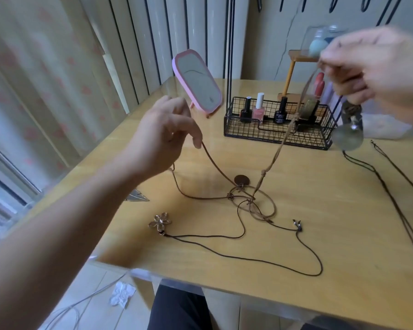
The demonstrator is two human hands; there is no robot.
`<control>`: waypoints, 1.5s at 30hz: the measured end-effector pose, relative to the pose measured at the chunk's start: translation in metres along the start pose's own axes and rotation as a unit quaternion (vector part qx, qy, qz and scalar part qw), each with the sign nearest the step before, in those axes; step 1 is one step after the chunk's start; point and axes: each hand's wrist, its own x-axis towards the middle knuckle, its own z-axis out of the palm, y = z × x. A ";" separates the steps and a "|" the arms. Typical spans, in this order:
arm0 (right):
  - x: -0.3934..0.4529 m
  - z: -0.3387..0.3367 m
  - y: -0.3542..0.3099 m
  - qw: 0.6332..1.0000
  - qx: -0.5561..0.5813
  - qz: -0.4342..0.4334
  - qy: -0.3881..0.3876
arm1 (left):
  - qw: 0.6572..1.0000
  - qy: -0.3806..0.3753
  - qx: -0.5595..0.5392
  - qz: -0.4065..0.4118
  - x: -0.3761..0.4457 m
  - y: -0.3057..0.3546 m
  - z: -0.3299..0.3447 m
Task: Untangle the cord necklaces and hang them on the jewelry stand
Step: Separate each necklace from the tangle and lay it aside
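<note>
Left hand (169,129): raised over the left part of the table (320,234); my fingers are curled and pinch one strand of the brown cord (215,163), which runs down from them to the knot.
Flower pendant (159,221): lies flat near the front edge, on a thin dark cord (248,258) that makes a wide loop on the wood.
Knot (243,196): in the middle of the table, beside a round brown disc pendant (241,179); here the brown strands cross each other and the dark cord also passes through.
Wire basket (279,136): behind, with nail polish bottles standing inside.
Right hand (377,67): high on the right, blurred; it seems to pinch the other brown strand, and a round greyish pendant (348,136) hangs below it.
Second dark cord (391,186): lies apart along the right edge.
Jewelry stand (293,67): I take the wooden post behind the basket for it, but I am not sure.
Handling: I judge the cords soft, light and limp; pulling hard would tighten the knot. Better to hold near the crossing and feed a loop through; the pendants can swing and catch.
</note>
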 end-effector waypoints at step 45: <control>0.023 0.110 0.013 0.995 -0.056 -0.083 -0.025 | 0.898 -0.164 -0.303 -0.274 0.022 0.043 0.004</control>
